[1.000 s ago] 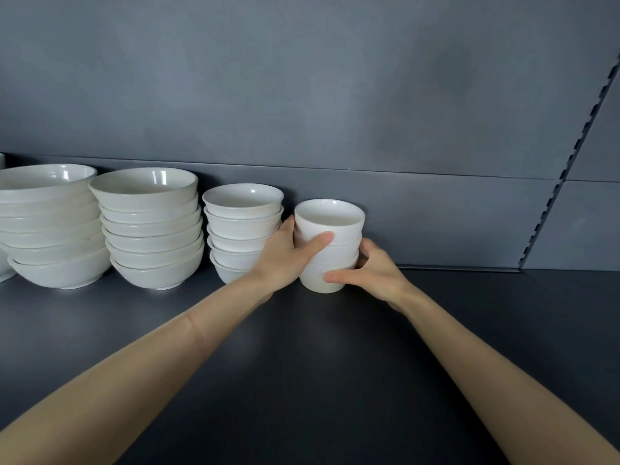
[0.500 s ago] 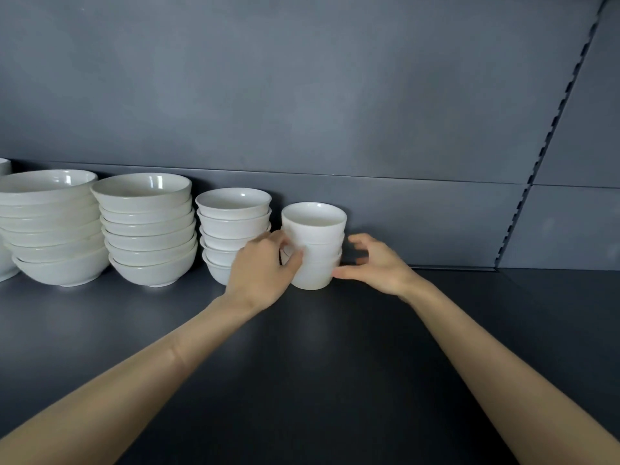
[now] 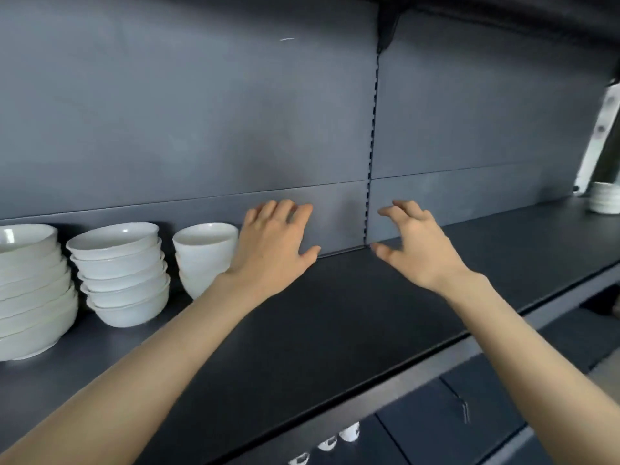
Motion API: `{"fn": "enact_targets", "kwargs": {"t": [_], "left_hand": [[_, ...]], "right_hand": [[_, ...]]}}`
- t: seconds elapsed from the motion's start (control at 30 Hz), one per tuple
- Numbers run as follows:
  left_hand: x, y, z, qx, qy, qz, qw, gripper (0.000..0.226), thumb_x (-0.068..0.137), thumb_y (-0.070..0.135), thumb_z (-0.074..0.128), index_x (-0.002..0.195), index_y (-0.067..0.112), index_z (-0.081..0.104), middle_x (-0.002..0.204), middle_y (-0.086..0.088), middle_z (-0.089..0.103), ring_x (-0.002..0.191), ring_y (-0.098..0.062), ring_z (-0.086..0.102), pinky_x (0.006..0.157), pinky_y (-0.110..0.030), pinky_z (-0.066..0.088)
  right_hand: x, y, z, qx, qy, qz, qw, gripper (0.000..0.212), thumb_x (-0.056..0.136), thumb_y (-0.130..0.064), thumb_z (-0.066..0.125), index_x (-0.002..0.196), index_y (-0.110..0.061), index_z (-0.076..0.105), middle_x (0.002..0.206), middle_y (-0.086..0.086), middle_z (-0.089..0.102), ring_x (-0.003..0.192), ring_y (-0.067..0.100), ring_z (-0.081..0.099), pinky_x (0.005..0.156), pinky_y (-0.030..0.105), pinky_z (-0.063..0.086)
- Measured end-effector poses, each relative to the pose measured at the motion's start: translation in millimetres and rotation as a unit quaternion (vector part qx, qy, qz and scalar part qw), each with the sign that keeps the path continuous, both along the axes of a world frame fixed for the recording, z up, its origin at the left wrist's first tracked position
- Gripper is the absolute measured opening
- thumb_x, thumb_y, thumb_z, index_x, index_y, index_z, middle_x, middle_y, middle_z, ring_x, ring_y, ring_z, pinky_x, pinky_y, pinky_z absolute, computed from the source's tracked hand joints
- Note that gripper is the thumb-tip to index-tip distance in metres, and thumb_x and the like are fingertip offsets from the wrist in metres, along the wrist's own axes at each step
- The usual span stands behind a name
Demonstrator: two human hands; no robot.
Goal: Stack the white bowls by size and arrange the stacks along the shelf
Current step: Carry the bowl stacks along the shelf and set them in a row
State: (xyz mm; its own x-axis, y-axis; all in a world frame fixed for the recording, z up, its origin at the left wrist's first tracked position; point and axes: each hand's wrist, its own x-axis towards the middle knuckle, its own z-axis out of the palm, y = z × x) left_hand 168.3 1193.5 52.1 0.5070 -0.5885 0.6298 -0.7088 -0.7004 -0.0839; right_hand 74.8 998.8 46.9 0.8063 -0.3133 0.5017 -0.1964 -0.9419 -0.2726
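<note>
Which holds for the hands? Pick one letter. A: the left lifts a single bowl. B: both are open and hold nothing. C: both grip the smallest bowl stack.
B: the left hand and right hand hover over the shelf with fingers spread, gripping nothing; the smallest bowl stack stands ungripped.

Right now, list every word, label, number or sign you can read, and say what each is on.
No text here can be read.
The bowls are plain white, with no marks.
The white strip at far right has dark marks, too blurred to read.
The small white items under the shelf have dark marks, too blurred to read.
</note>
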Motion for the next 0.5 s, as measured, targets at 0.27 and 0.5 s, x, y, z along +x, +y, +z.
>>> {"fn": "enact_targets", "kwargs": {"t": [0.27,0.5], "left_hand": [[-54,-93,6,0.009,-0.003,-0.12,0.993,0.06,0.091,0.049,0.051,0.141,0.018,0.037,0.137,-0.003,0.047,0.127,-0.026,0.04,0.105,-0.036,0.027],[-106,-207,16,0.004,-0.029,-0.173,0.984,0.06,0.092,0.048,0.048,0.143,0.019,0.032,0.137,-0.002,0.044,0.126,-0.026,0.038,0.107,-0.035,0.022]], "right_hand": [[-111,-78,1,0.001,-0.003,-0.144,0.99,0.058,0.089,-0.032,0.063,0.14,-0.016,0.04,0.147,0.003,0.032,0.127,0.031,0.034,0.094,0.044,0.044],[-180,-179,5,-0.024,-0.012,-0.196,0.98,0.061,0.089,-0.03,0.063,0.142,-0.013,0.038,0.147,0.007,0.033,0.127,0.035,0.036,0.098,0.043,0.041]]}}
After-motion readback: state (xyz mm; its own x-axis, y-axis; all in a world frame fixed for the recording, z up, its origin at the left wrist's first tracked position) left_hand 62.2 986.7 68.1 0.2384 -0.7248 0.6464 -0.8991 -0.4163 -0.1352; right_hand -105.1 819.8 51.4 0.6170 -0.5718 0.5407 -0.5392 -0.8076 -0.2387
